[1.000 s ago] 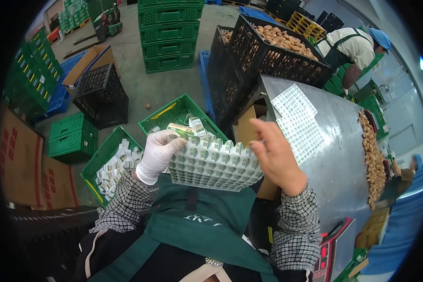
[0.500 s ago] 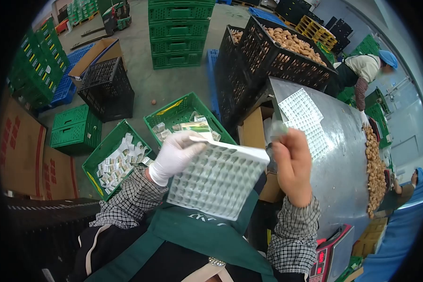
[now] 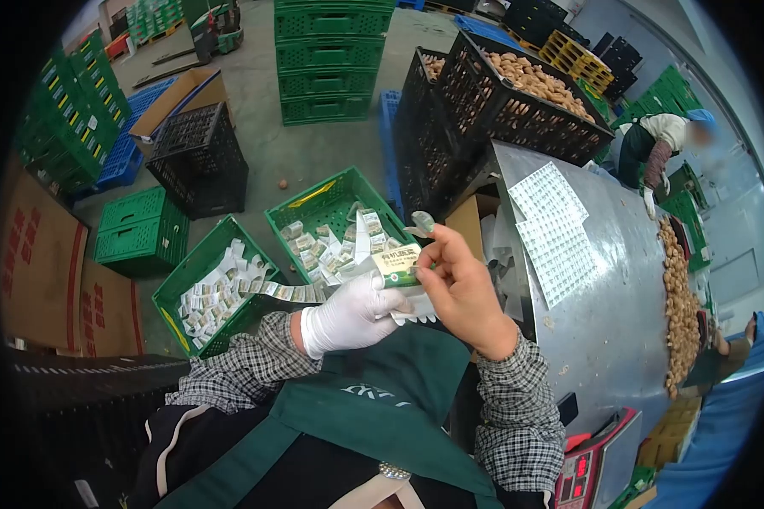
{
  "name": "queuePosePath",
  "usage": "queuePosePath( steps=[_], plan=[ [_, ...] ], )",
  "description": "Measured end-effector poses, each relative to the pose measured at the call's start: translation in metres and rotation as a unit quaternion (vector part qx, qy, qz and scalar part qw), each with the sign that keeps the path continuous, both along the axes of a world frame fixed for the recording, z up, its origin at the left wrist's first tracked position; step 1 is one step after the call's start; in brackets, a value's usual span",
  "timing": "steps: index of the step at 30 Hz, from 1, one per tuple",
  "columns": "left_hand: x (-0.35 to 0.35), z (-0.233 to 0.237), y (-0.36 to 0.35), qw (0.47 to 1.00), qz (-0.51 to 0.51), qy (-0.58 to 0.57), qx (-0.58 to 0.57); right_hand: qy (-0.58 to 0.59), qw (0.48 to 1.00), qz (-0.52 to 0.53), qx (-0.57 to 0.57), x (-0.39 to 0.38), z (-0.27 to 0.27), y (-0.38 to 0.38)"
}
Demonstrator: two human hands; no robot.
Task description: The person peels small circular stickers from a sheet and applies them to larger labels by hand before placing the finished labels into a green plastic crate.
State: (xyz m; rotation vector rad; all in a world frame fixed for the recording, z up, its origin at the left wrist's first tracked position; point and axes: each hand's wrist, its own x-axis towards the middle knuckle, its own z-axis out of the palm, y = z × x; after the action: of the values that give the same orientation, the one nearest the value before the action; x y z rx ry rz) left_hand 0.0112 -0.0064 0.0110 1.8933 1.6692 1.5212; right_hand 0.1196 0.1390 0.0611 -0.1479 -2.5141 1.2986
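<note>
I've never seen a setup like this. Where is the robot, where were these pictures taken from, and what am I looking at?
There is no robot here: a person is working by hand. All three pictures come from one camera worn on that person's head, looking forward and down, so you see the scene much as they do.

In the newest one, the left hand, in a white glove, holds a green-and-cream printed label. The bare right hand has its fingers at the label's edge; whether they grip it, I can't tell.

On the metal table lie two sheets of small stickers and a long heap of brown produce. Two green crates on the floor hold many small printed pieces.
</note>
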Motion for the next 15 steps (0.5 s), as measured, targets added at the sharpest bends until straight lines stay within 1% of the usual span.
queuePosePath(
  steps=[1,2,3,4,5,6,7,9,10,11,12,14,15],
  plan=[
    [0.0,-0.01,-0.001,0.999,0.0,0.032,-0.022,-0.003,0.998,0.006,0.056,-0.002,-0.003,-0.001],
    [0.0,-0.009,0.0,0.998,0.011,0.063,0.004,-0.005,0.994,0.011,0.112,-0.002,-0.004,-0.001],
    [-0.001,-0.008,0.001,0.995,0.02,0.095,0.029,-0.011,0.988,-0.015,0.155,-0.002,0.002,-0.003],
    [-0.001,-0.007,0.002,0.99,0.03,0.126,0.055,-0.039,0.997,-0.013,0.065,-0.002,-0.001,0.002],
    [-0.002,-0.005,0.002,0.991,0.016,0.125,0.048,-0.068,0.997,-0.012,-0.025,-0.002,-0.007,0.009],
    [-0.004,-0.003,0.001,0.991,0.001,0.125,0.041,-0.096,0.989,-0.01,-0.115,-0.003,-0.007,0.013],
    [-0.005,-0.003,0.0,0.992,-0.014,0.124,0.034,-0.1,0.973,0.005,-0.206,-0.002,0.0,0.015],
    [-0.002,-0.002,0.003,0.996,-0.053,0.066,0.033,0.022,0.942,-0.038,-0.332,-0.002,0.005,0.016],
    [-0.001,-0.003,0.004,0.996,-0.072,0.037,0.031,0.082,0.914,-0.059,-0.392,-0.002,0.007,0.017],
    [0.003,-0.019,0.003,0.999,-0.041,-0.009,-0.021,0.106,0.908,-0.085,-0.395,-0.004,0.014,0.018],
    [0.004,-0.012,0.0,0.992,-0.015,-0.073,-0.101,0.138,0.913,-0.087,-0.374,-0.006,0.008,0.024],
    [0.005,0.01,-0.006,0.947,0.037,-0.194,-0.253,0.137,0.961,-0.154,-0.182,-0.008,-0.005,0.029],
    [0.001,0.002,-0.006,0.967,0.038,-0.176,-0.182,0.116,0.974,-0.141,-0.133,-0.005,-0.006,0.028]
  ],
)
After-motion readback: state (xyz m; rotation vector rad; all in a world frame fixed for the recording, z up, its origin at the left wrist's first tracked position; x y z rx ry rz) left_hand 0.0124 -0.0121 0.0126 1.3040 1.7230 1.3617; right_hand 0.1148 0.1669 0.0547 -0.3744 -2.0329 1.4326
